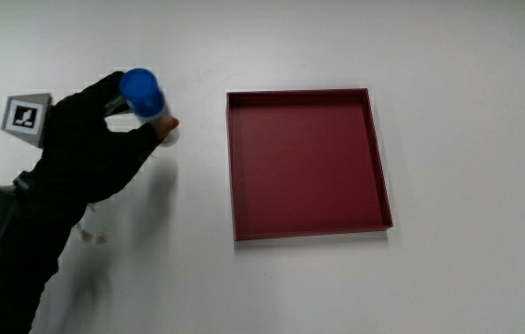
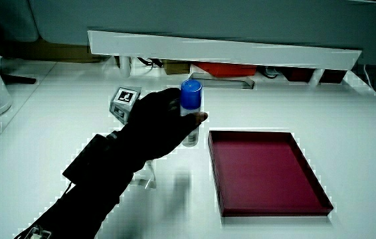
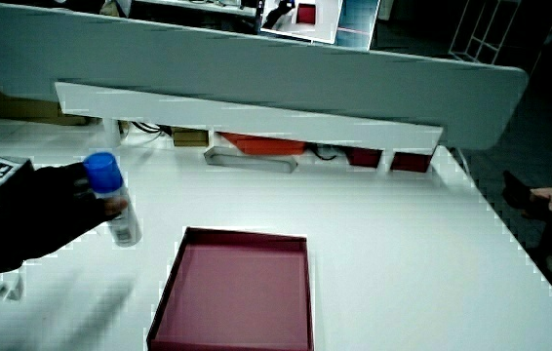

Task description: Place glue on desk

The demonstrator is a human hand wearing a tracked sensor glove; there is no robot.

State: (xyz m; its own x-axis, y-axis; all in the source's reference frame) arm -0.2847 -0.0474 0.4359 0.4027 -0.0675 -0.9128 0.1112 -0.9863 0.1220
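The hand (image 1: 91, 153) holds the glue bottle (image 1: 147, 102) tight, fingers wrapped round it under its blue cap (image 2: 190, 93). The bottle stands nearly straight up beside the red tray (image 1: 304, 162), close to the white worktop (image 1: 467, 111). In both side views its base looks about on the worktop.

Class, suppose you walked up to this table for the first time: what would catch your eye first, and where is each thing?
First, the black-gloved hand gripping an upright glue stick with a bright blue cap, over the white table beside the tray. Next, the shallow dark red tray, lying flat on the table with nothing in it. In a side view, the glue stick's base seems at or just above the tabletop.
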